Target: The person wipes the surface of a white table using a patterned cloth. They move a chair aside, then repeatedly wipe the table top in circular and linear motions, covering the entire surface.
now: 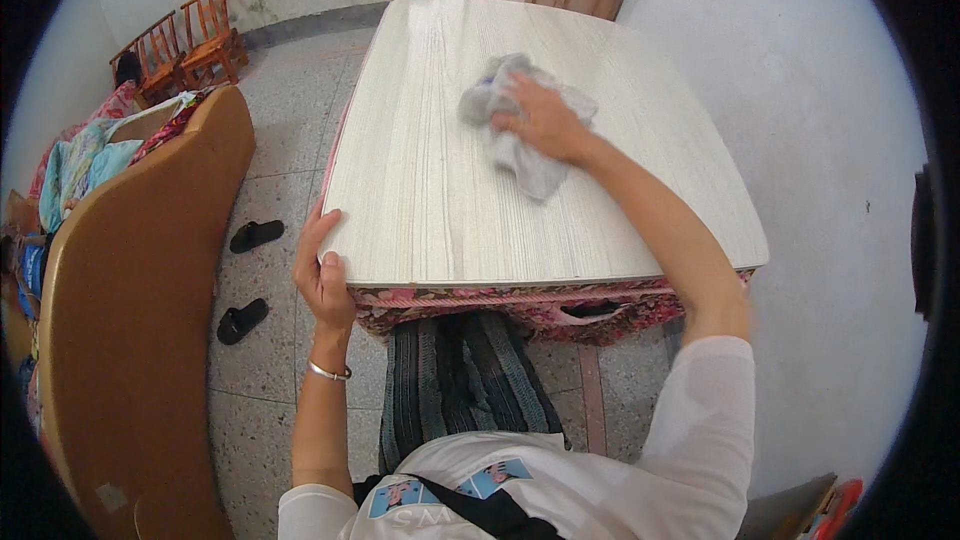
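A pale, wood-grained tabletop (420,150) spreads out in front of me. On its far half lies a crumpled grey-white cloth (536,172), with a small bluish patch at its upper left. My right hand (545,122) presses down on the cloth and holds it, its fingers partly sunk in the folds and slightly blurred. At the near left corner of the table, my left hand (325,275) grips the edge, thumb on the side and fingers over the rim. A silver bangle circles that wrist. Below the tabletop hangs a pink-red floral table skirt (520,312).
A brown sofa (130,310) heaped with colourful cloths (85,170) stands on the left. Two black slippers (257,235) lie on the speckled floor. Wooden chairs (210,35) stand at the far left. A white wall (830,190) runs close along the table's right side.
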A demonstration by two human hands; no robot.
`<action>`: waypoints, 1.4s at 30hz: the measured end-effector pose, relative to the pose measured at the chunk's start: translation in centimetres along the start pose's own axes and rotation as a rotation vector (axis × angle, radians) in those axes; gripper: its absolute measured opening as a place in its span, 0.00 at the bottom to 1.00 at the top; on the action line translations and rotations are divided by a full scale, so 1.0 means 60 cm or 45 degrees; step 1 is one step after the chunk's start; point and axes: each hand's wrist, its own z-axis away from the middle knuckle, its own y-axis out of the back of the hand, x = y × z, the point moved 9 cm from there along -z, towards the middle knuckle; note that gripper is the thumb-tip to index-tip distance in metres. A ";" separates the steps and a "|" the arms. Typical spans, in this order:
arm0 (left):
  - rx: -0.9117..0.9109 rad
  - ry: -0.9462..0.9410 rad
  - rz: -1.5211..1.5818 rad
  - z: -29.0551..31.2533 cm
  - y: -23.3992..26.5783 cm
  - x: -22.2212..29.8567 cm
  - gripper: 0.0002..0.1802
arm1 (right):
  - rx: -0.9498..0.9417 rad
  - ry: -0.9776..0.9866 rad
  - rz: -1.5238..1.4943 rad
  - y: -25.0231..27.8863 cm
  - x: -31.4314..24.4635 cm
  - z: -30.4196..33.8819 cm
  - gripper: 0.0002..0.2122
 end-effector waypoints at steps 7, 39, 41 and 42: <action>0.028 -0.028 -0.025 -0.001 -0.002 0.003 0.24 | 0.065 -0.103 0.145 -0.009 -0.040 0.021 0.32; 0.000 0.061 -0.050 0.007 0.009 -0.008 0.28 | -0.025 -0.139 0.038 0.116 -0.014 0.313 0.30; 0.013 0.039 -0.024 0.007 0.009 -0.004 0.28 | 0.049 -0.330 0.086 0.121 0.092 0.305 0.31; 0.019 0.033 0.000 0.006 0.003 -0.005 0.28 | 0.046 -0.412 0.105 0.128 0.153 0.301 0.32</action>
